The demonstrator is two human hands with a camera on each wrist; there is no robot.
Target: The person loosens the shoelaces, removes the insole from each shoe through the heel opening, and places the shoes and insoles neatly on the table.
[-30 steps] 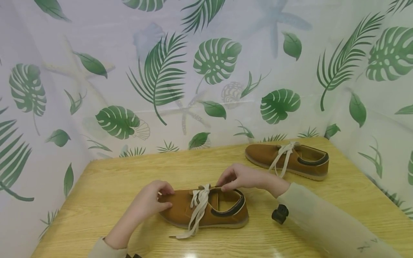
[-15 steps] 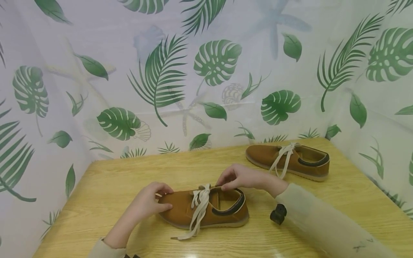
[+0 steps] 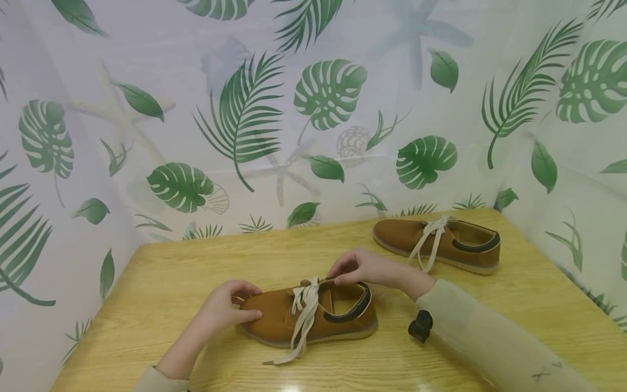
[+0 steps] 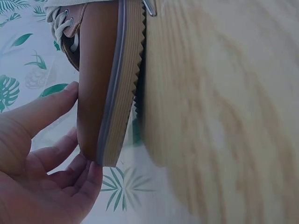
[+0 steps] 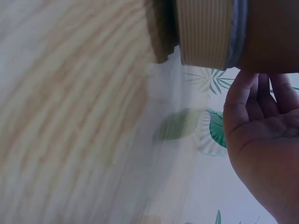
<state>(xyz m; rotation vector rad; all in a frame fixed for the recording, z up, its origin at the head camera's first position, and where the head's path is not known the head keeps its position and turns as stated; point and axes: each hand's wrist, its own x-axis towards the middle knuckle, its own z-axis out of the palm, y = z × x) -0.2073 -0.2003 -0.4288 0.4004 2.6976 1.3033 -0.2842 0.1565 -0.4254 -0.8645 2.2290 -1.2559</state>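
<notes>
A brown lace-up shoe (image 3: 274,318) is on the table in the head view, toe to the left, with its cream laces (image 3: 306,310) tied and hanging over the near side. My left hand (image 3: 222,310) grips the toe between thumb and fingers; in the left wrist view its thumb (image 4: 51,107) lies on the upper and the fingertips meet the toe's front edge. My right hand (image 3: 364,268) pinches the far rim of the shoe's opening. In the right wrist view the right fingers (image 5: 240,95) are partly hidden behind the shoe's heel (image 5: 275,37).
A second brown shoe (image 3: 470,245) with cream laces stands at the back right of the wooden table (image 3: 196,261). Behind and at both sides hangs a white leaf-print cloth (image 3: 372,174). A black device (image 3: 420,326) sits by the right sleeve (image 3: 490,332).
The held shoe has turned very slightly, its heel end shifting away from me. The hanging lace tip has slid a little to the right. Both hands keep their hold.
</notes>
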